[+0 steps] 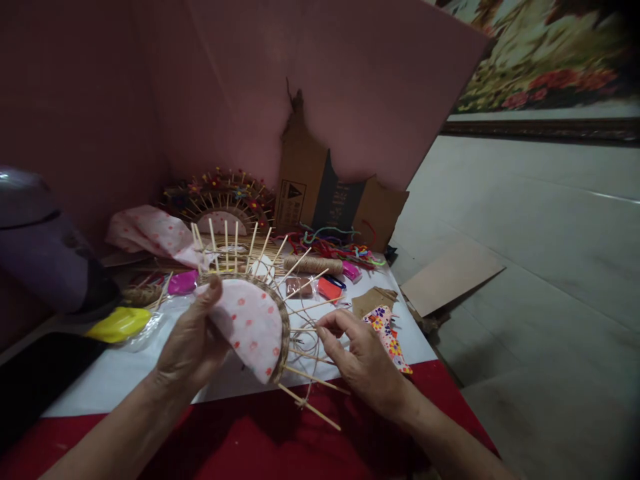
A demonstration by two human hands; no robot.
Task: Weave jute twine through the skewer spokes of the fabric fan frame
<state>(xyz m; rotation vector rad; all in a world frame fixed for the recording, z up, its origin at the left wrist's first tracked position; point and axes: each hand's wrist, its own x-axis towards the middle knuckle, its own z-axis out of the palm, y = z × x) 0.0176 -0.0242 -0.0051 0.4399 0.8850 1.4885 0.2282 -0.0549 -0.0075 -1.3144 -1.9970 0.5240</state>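
Note:
My left hand (193, 340) grips a half-round piece (250, 323) covered in pink dotted cloth, with wooden sticks (305, 393) fanning out from its jute-wrapped rim. It is held tilted above the table. My right hand (363, 360) sits at the piece's right side, fingers curled and pinching thin jute twine (306, 340) among the sticks. A spool of jute twine (313, 265) lies behind on the table.
A finished stick fan (220, 197) with coloured beads leans at the back beside cardboard pieces (320, 193). Pink dotted cloth (150, 230), coloured yarn (335, 243), clay packets (120, 325), floral paper (387, 337) lie on the white sheet (125, 377). A purple appliance (40, 247) stands left.

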